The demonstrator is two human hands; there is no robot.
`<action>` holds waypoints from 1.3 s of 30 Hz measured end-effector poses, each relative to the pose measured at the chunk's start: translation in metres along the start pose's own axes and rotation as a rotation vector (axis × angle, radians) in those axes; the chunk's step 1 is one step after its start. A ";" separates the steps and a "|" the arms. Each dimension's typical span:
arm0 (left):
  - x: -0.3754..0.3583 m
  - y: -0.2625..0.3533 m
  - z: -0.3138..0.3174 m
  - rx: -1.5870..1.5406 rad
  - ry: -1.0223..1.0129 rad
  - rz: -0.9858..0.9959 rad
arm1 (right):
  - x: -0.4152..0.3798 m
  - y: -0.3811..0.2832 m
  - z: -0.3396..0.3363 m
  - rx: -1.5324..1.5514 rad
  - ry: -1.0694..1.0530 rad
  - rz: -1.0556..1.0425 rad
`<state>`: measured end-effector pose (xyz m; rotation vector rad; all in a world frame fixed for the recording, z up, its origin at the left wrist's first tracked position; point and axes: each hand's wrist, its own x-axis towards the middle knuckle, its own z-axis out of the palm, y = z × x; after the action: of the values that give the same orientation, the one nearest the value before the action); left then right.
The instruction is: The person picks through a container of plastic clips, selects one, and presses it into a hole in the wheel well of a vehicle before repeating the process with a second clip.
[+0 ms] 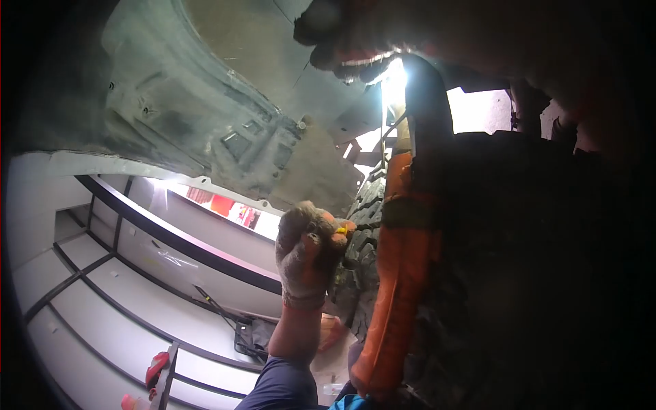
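My left hand (pixel 307 249), in a dirty work glove, is raised in front of a treaded tyre (pixel 362 256). Its fingers are curled in, and a small yellow piece (pixel 342 231) shows at the fingertips. From the upper right reaches my right hand (pixel 369 41), dark against the glare, with bent fingers close together above a bright light (pixel 394 82). What it grips is hidden in shadow. Below that glare, an upright orange tool-like body (pixel 396 294) with a dark band overlaps the tyre in this view.
A scuffed grey wheel-arch liner (pixel 198 116) spans the upper left. Beneath it runs the pale fender edge (pixel 137 166). White wall panels (pixel 137 294) with dark framing stand at the lower left, near a red object (pixel 157 369) and a black bag (pixel 254 336). Deep shadow covers the right side.
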<state>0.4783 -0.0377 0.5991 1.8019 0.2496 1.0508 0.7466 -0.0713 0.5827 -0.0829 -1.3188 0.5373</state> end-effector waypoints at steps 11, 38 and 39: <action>0.003 -0.001 -0.001 -0.073 0.078 -0.007 | 0.078 -0.072 -0.021 -0.513 -0.187 0.347; 0.006 0.010 0.015 -0.066 0.110 -0.089 | 0.040 -0.110 0.016 -0.992 -0.359 -0.103; 0.008 0.013 0.015 -0.020 0.096 -0.118 | 0.039 -0.114 0.025 -1.056 -0.364 -0.055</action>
<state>0.4907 -0.0494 0.6119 1.6995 0.3974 1.0535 0.7657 -0.1608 0.6645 -0.8444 -1.8372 -0.2569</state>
